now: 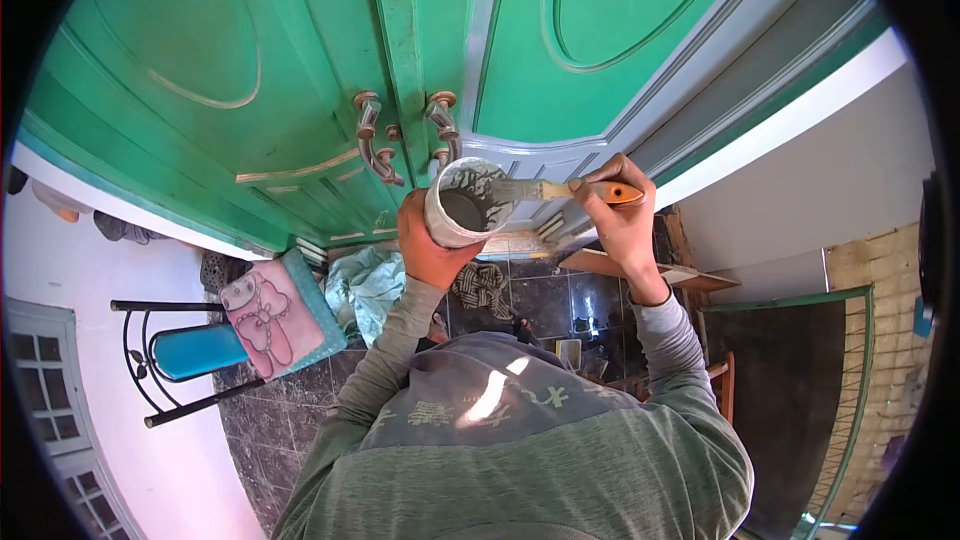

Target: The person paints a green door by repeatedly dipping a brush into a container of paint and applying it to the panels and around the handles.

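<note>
Partly, cup (455,230) hides left hand (424,248); right hand (622,218) holds brush (556,190), tip indistinct.

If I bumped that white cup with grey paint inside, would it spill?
The white cup might slosh, because the grey paint looks runny. It probably wouldn't roll away while the left hand grips it. Its streaky inside could feel slippery.

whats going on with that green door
A person is painting it: the left hand holds a cup of grey paint, and the right hand has a paintbrush with its bristles at the cup's rim. The right-hand door is grey around its green panels, while the left-hand door is still mostly green.
</note>
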Demonstrator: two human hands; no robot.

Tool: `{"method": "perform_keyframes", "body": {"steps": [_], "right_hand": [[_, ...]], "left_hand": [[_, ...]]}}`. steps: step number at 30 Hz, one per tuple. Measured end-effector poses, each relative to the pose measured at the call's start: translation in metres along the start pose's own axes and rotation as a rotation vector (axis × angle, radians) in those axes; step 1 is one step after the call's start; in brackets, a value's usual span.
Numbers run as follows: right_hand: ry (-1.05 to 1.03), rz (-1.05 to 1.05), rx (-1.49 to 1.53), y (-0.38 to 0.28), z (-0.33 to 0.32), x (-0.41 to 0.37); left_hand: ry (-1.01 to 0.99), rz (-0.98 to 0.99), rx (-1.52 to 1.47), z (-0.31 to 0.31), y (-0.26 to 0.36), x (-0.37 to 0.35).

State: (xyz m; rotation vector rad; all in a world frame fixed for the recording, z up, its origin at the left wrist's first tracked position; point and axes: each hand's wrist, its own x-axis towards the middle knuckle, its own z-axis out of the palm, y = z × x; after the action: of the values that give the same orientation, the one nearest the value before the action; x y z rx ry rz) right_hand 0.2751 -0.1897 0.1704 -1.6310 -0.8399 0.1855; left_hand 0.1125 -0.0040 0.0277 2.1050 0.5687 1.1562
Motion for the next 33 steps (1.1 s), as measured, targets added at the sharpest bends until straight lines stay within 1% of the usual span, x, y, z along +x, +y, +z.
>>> {"method": "perform_keyframes", "body": {"steps": [3, 7, 9, 13, 14, 17, 18, 20, 22, 24, 26, 27, 30, 31, 32, 33], "right_hand": [[-0.024, 0.004, 0.063, 0.007, -0.007, 0.008], [-0.003, 0.030, 0.144, 0.013, -0.014, 0.018], [-0.001, 0.000, 0.153, 0.028, -0.017, 0.025], [0.066, 0.216, 0.403, 0.028, -0.023, 0.043], [0.090, 0.277, 0.417, 0.024, -0.024, 0.048], [0.202, 0.275, 0.509, 0.008, -0.016, 0.076], [0.243, 0.153, 0.499, 0.002, -0.013, 0.091], [0.293, -0.159, 0.363, -0.016, -0.014, 0.132], [0.339, -0.532, 0.255, -0.059, -0.008, 0.168], [0.419, -0.948, -0.005, -0.098, -0.003, 0.203], [0.432, -1.283, -0.482, -0.135, -0.008, 0.221], [0.425, -1.441, -0.730, -0.142, -0.009, 0.224], [0.175, -1.469, -1.026, -0.123, 0.007, 0.209], [0.059, -1.480, -1.066, -0.102, 0.014, 0.202], [-0.056, -1.487, -1.105, -0.073, 0.022, 0.194], [-0.167, -1.479, -1.123, -0.045, 0.027, 0.181]], "left_hand": [[0.037, -0.028, -0.001, 0.005, 0.004, -0.003], [0.075, -0.074, -0.010, 0.014, 0.012, -0.005], [0.091, -0.075, -0.001, 0.016, 0.015, -0.003], [0.122, -0.157, -0.104, 0.021, 0.024, 0.001], [0.145, -0.117, -0.118, 0.020, 0.026, 0.003], [0.133, -0.172, -0.188, 0.017, 0.030, 0.008], [0.140, -0.173, -0.211, 0.016, 0.030, 0.010], [0.141, -0.177, -0.219, 0.012, 0.034, 0.012], [0.137, -0.187, -0.220, 0.007, 0.039, 0.012], [0.143, -0.199, -0.216, 0.006, 0.043, 0.009], [0.133, -0.193, -0.250, 0.005, 0.038, 0.003], [0.132, -0.195, -0.270, 0.008, 0.037, -0.004], [0.213, -0.234, -0.352, 0.020, 0.035, -0.025], [0.244, -0.247, -0.367, 0.027, 0.033, -0.034], [0.259, -0.253, -0.295, 0.030, 0.033, -0.043], [0.286, -0.288, -0.332, 0.038, 0.031, -0.055]]}}
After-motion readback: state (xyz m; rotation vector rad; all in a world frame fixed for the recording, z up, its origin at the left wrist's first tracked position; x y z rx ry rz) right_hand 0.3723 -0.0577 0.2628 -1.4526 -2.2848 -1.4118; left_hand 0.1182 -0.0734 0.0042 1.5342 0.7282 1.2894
